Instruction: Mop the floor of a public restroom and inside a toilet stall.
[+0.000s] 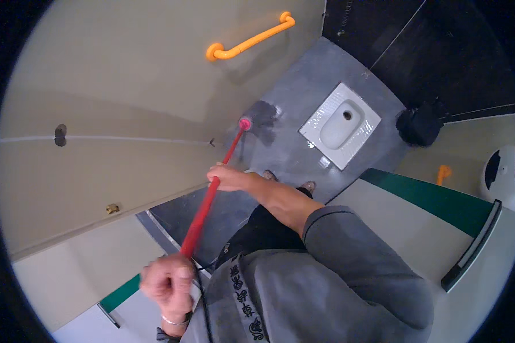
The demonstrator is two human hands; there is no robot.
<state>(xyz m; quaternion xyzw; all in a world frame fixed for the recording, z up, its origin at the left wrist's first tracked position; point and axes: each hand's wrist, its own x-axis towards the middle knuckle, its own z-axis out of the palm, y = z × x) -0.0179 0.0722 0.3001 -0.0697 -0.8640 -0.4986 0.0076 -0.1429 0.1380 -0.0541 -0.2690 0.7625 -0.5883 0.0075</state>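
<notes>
A red mop pole point(199, 218) slants from near my body to the floor by the left wall. My left hand point(169, 276) is closed around its near end. Farther down, my right hand point(226, 177) grips the same pole with the arm stretched across my body. The pole ends in a pink hub point(245, 124), and the dark grey mop head point(264, 122) is spread on the grey floor point(292, 94), close to the wall's foot. To its right, apart from it, a white ceramic squat toilet point(341, 124) is set in the floor.
An orange grab bar point(253, 42) juts from the beige wall. A black waste bin point(418, 124) stands right of the toilet, near a white wall dispenser point(502, 178). The open stall door point(416, 206), with a green stripe and dark handle, is at my right. My shoes point(309, 186) are near the toilet.
</notes>
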